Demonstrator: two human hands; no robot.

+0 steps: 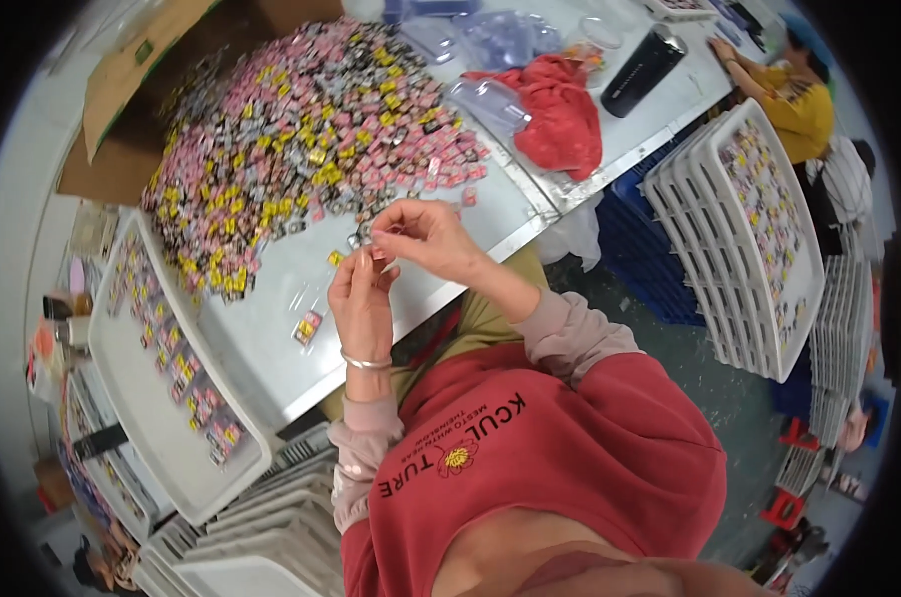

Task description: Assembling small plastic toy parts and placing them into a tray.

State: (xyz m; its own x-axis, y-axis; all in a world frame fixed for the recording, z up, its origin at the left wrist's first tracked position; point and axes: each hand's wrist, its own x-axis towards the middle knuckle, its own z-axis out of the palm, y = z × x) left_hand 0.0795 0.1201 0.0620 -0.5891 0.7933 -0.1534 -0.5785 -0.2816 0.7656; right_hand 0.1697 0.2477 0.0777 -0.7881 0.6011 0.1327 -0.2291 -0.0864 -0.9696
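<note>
My left hand [362,308], with a silver bangle at its wrist, and my right hand [428,241] meet over the table's near edge. Both are closed, fingertips together around a small pink square piece [378,253]; its exact kind is too small to make out. Just beyond them a large heap of small pink, yellow, grey and black square pieces [311,139] covers much of the white table [271,348]. A clear packet [308,327] with a few such pieces inside lies left of my left hand. A yellow piece [335,258] rests close to my fingers.
To the left, a white tray [157,398] carries a row of filled packets. A cardboard box [122,109] stands behind the heap. Red cloth [560,114], clear plastic and a black bottle [644,70] are at far right. Stacked trays [709,239] stand rightward, near a person in yellow [794,109].
</note>
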